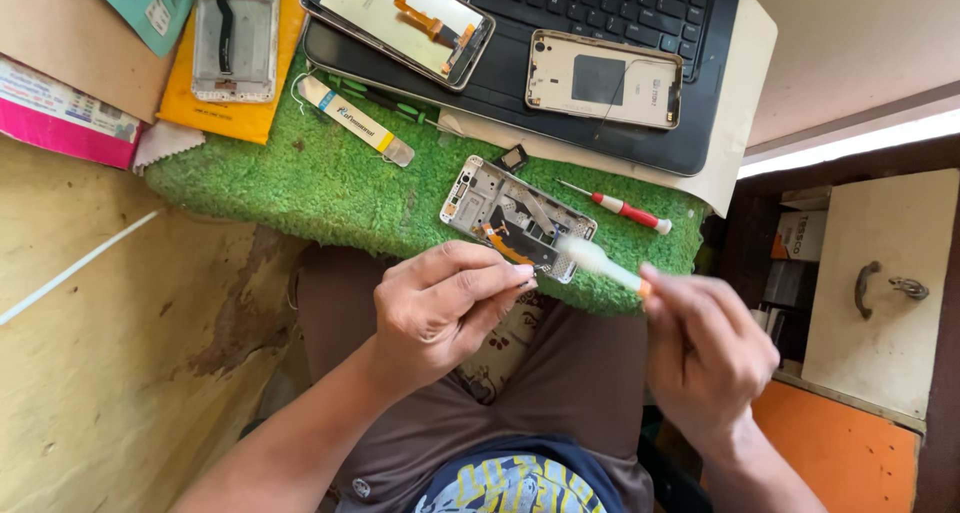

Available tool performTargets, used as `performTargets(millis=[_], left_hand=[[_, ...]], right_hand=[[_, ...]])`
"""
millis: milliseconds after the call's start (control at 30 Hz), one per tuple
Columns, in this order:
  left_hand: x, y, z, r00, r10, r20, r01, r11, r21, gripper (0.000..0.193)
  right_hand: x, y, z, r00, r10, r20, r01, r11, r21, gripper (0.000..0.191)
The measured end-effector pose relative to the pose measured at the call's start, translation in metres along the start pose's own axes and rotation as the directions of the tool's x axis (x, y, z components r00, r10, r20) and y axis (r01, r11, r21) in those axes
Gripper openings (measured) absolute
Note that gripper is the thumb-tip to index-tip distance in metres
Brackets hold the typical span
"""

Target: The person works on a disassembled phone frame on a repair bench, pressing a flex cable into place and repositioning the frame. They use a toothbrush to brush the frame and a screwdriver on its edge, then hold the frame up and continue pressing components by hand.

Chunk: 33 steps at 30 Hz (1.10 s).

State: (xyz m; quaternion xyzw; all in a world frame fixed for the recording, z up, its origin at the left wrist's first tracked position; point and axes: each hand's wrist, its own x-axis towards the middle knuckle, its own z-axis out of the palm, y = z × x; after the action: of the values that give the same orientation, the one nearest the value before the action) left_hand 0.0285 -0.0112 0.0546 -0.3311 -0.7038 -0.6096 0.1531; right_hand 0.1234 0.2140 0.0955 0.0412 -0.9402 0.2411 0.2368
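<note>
Two hands [440,308], opened phone frame [517,218], brush [600,263]

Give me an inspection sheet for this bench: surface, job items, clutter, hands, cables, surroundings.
Surface: green turf mat on a worn yellow table.
Job's things: opened phone frame on the mat's near edge; white tube, blurred.
Clutter: red screwdriver, laptop carrying a phone screen and back cover, another phone frame on a yellow envelope.
Grippers: left hand pinched beside the frame, contents hidden; right hand holds the tube.
Cables: orange flex ribbon on the screen.
Surroundings: drawer at right.
</note>
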Motion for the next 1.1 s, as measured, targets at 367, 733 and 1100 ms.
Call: performTargets(millis=[367, 733, 1100], left_hand=[[0.006, -0.004, -0.008, 0.954, 0.276, 0.117, -0.282, 0.959, 0.032, 0.025], [0.014, -0.003, -0.015, 0.832, 0.514, 0.207, -0.547, 0.823, 0.156, 0.025], [0.013, -0.005, -0.014, 0.846, 0.48, 0.232, -0.521, 0.837, 0.17, 0.021]], right_hand=[[0.001, 0.013, -0.004, 0.967, 0.171, 0.188, -0.219, 0.935, 0.278, 0.019], [0.006, 0.019, -0.009, 0.985, 0.062, 0.164, -0.077, 0.993, 0.088, 0.031], [0.008, 0.018, -0.009, 0.976, -0.013, 0.219, -0.038, 0.974, 0.224, 0.033]])
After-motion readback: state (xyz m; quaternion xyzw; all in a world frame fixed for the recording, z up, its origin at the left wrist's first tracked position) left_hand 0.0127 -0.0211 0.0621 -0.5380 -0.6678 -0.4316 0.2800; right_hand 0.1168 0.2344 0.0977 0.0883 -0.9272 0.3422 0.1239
